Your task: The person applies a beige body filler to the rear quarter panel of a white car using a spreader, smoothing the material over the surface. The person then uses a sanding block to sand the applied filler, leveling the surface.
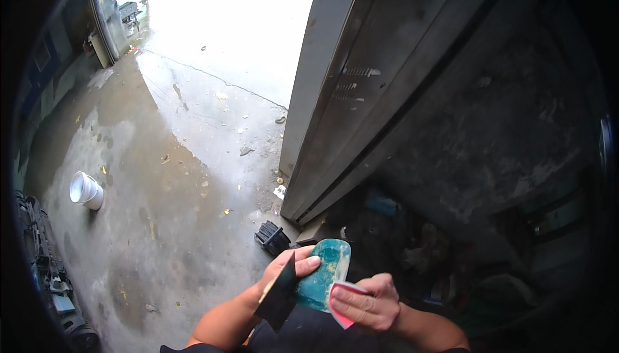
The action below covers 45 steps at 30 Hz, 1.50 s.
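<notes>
My left hand grips a green plastic scraper, its thumb lying on the face. Beige smears of dried paste mark that face. A thin dark flat plate sits in the same hand, across the palm side; how the fingers hold it is hidden. My right hand is closed on a flat pink-red scraper with a pale edge. This red piece touches the lower right edge of the green scraper. Both hands are in front of my body, above the floor.
A tall grey metal cabinet or door panel rises ahead to the right. At its foot lies a black ribbed plastic object. A white bucket stands on the wet concrete floor. Dark parts line the left edge. Bright daylight fills the doorway.
</notes>
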Available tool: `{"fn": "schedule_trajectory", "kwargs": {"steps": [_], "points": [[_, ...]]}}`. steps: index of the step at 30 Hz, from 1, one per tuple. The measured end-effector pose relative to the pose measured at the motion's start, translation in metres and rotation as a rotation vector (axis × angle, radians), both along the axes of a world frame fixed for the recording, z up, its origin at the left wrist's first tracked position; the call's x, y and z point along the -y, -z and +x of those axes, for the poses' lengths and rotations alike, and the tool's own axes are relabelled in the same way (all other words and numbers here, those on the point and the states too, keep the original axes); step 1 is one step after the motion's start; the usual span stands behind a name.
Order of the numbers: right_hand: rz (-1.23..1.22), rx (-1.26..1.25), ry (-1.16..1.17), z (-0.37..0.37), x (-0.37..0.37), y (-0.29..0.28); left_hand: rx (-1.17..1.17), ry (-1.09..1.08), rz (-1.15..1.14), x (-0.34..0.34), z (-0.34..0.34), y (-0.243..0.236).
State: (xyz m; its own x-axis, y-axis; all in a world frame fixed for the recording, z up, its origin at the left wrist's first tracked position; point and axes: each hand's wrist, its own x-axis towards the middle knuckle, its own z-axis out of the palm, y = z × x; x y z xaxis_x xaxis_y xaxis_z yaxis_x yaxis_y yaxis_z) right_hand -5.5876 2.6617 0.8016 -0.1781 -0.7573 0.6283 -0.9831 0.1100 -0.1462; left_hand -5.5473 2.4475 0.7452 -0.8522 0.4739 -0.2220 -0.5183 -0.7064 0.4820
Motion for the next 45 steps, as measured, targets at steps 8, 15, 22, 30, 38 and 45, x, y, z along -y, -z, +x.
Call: {"fn": "schedule_trajectory", "kwargs": {"steps": [8, 15, 22, 30, 38, 45], "points": [[-0.04, 0.069, 0.113, 0.003, 0.005, 0.005, -0.043, -0.007, -0.022, 0.003, -0.004, 0.005], [-0.033, 0.184, 0.336, 0.0, 0.009, 0.006, -0.072, 0.043, -0.066, 0.008, -0.002, 0.002], [-0.058, 0.08, 0.093, -0.002, 0.011, 0.015, -0.003, 0.016, 0.015, 0.007, -0.014, 0.009], [-0.041, 0.234, 0.25, 0.008, 0.01, 0.029, 0.026, -0.027, -0.04, 0.006, -0.021, 0.016], [-0.36, 0.424, 0.356, 0.038, 0.003, 0.043, 0.049, -0.15, 0.028, 0.022, -0.04, 0.01], [-1.205, 1.957, 0.277, 0.018, -0.034, 0.045, -0.118, -0.119, 0.023, 0.028, -0.019, -0.001]]}}
